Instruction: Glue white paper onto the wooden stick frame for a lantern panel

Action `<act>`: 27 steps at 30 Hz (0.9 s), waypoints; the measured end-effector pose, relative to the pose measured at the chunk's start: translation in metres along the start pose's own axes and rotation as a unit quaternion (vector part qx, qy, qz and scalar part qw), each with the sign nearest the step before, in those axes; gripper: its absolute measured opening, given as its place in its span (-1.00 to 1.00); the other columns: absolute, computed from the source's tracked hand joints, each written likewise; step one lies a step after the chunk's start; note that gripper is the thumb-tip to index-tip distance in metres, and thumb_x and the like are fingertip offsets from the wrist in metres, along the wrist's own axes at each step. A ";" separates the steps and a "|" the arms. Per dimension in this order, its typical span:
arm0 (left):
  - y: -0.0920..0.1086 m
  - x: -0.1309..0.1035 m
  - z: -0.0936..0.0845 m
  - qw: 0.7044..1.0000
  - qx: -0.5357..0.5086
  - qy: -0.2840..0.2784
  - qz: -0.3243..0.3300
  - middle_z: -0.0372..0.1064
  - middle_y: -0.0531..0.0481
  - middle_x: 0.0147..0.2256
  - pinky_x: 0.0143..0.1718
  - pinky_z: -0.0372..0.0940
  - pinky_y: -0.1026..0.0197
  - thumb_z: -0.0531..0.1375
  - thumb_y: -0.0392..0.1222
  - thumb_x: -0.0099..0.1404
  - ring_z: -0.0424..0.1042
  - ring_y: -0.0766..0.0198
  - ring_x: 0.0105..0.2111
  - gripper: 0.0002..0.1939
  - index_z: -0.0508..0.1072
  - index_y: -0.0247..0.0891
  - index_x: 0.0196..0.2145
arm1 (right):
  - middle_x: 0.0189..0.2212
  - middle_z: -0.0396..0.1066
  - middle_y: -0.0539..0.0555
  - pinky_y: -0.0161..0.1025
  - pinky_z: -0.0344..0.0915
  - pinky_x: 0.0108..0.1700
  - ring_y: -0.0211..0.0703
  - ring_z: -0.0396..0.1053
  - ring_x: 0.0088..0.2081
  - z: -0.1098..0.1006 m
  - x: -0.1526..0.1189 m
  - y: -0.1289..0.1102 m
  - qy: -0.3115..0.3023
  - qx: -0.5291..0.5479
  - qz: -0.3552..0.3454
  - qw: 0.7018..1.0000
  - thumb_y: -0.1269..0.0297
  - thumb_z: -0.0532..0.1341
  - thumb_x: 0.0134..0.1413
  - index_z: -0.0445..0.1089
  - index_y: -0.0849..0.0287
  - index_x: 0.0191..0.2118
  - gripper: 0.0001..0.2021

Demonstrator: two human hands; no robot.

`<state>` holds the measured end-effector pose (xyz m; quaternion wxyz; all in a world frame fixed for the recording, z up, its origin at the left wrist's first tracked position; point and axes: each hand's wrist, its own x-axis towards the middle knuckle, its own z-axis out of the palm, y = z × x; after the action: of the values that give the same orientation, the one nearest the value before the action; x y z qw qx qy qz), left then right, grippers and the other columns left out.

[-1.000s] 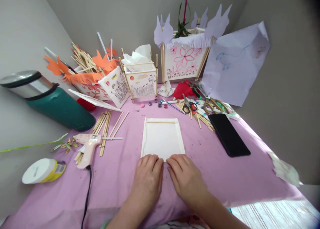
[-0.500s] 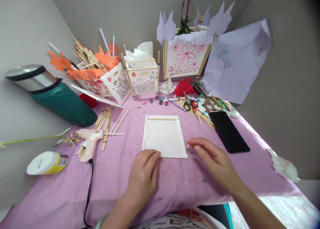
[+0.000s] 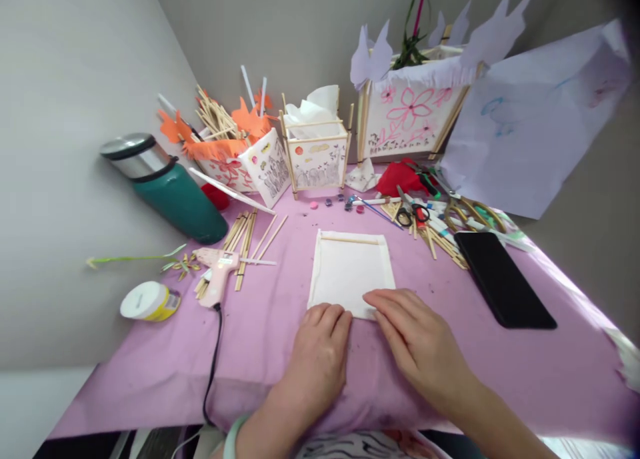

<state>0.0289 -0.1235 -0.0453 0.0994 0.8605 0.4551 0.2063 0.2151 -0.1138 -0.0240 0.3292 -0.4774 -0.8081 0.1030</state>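
A flat, square white panel [image 3: 345,272] lies on the purple cloth before me, with a thin wooden stick [image 3: 350,239] along its far edge. My left hand [image 3: 323,349] has its fingers bent and close together on the panel's near-left edge. Over the near-right corner is my right hand [image 3: 417,342]. Its fingertips rest on the panel's face and its thumb is at the near edge, so that corner is hidden.
Left stand a pink glue gun [image 3: 219,272] with a black cord, bamboo sticks [image 3: 245,245], a white-lidded tub [image 3: 150,302] and a teal tumbler [image 3: 183,202]. Right are a black phone [image 3: 505,279] and scissors [image 3: 413,212]. Decorated paper boxes [image 3: 320,162] line the back.
My right hand has moved left from beside the panel onto its near-right corner. My left hand stays on the near edge. The camera view has turned to the left.
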 end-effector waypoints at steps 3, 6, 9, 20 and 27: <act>0.001 -0.001 -0.003 0.999 -0.023 0.013 -0.020 0.33 -0.22 -0.08 -0.01 0.29 -0.08 0.02 -0.42 0.26 0.30 0.07 -0.08 -0.63 0.28 -0.37 0.03 | -0.26 0.45 0.13 -0.17 0.39 -0.23 -0.12 0.40 -0.24 0.010 0.002 -0.005 -0.002 -0.037 -0.003 0.999 0.45 -0.01 0.20 0.42 0.20 -0.18 -0.74; -0.004 -0.003 -0.006 0.997 -0.053 0.045 -0.030 0.30 -0.24 -0.02 0.02 0.30 -0.04 0.01 -0.38 0.29 0.30 0.10 -0.02 -0.61 0.21 -0.35 0.09 | -0.26 0.45 0.11 -0.19 0.39 -0.25 -0.13 0.40 -0.25 0.018 0.001 -0.006 -0.011 -0.044 -0.001 0.999 0.48 -0.01 0.18 0.42 0.18 -0.17 -0.72; -0.009 -0.005 -0.008 0.993 -0.083 0.074 -0.030 0.27 -0.25 0.02 0.05 0.29 0.03 0.00 -0.40 0.30 0.28 0.14 0.03 -0.61 0.21 -0.34 0.08 | -0.21 0.43 0.16 -0.15 0.37 -0.16 -0.10 0.39 -0.18 0.019 0.000 -0.006 0.025 -0.045 -0.036 0.998 0.45 0.00 0.20 0.40 0.23 -0.11 -0.74; -0.006 0.039 -0.026 0.987 -0.082 0.129 0.041 0.35 -0.16 -0.15 -0.12 0.34 0.06 0.01 -0.40 0.31 0.36 0.17 -0.13 -0.71 0.30 -0.25 -0.03 | -0.31 0.43 0.11 -0.21 0.37 -0.21 -0.14 0.37 -0.26 0.016 -0.004 -0.009 -0.010 -0.015 0.020 1.000 0.53 0.00 0.19 0.41 0.19 -0.27 -0.75; -0.027 0.085 -0.020 0.983 -0.048 0.169 0.052 0.36 -0.04 -0.38 -0.41 0.31 0.24 0.01 -0.37 0.31 0.38 0.27 -0.41 -0.78 0.44 -0.26 -0.22 | -0.18 0.44 0.10 -0.23 0.30 -0.08 -0.16 0.37 -0.12 -0.032 0.033 0.045 0.036 -0.106 0.121 0.986 0.36 0.05 0.25 0.40 0.17 -0.14 -0.81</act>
<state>0.0424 -0.0380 -0.0149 0.0510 0.8298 0.4097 0.3754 0.2563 -0.0675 -0.0070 0.2906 -0.6070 -0.7386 0.0388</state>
